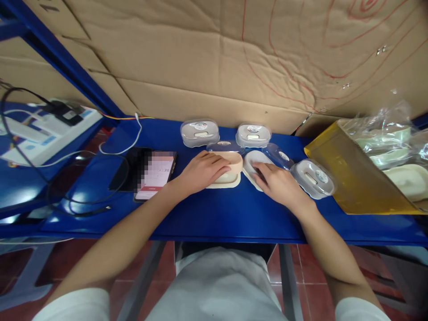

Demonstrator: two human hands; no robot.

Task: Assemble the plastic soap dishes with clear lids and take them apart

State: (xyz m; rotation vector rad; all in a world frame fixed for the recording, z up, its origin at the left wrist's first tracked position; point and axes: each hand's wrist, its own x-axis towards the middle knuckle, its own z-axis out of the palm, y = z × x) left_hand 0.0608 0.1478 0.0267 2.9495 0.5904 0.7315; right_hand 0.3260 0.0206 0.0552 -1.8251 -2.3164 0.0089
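My left hand point(207, 169) rests on a cream-pink oval box point(234, 163), its fingers closed over the near-left side. Beside it, my right hand point(272, 178) grips the rim of a whitish oval tray point(256, 157) that lies tilted on the blue table point(214, 218). Behind these stand two lidded oval boxes, one at the left point(200, 133) and one at the right point(254, 135). Loose clear lids lie just behind each hand, one point(224, 146) at the left and another point(279, 156) at the right. A third lidded box point(313, 178) is right of my right hand.
A phone point(156, 174) and black cable point(83, 200) lie on the left. A white power strip point(56, 133) is at the far left. At the right, a yellow bin point(364, 178) holds bagged boxes. Cardboard point(187, 58) stands behind the table.
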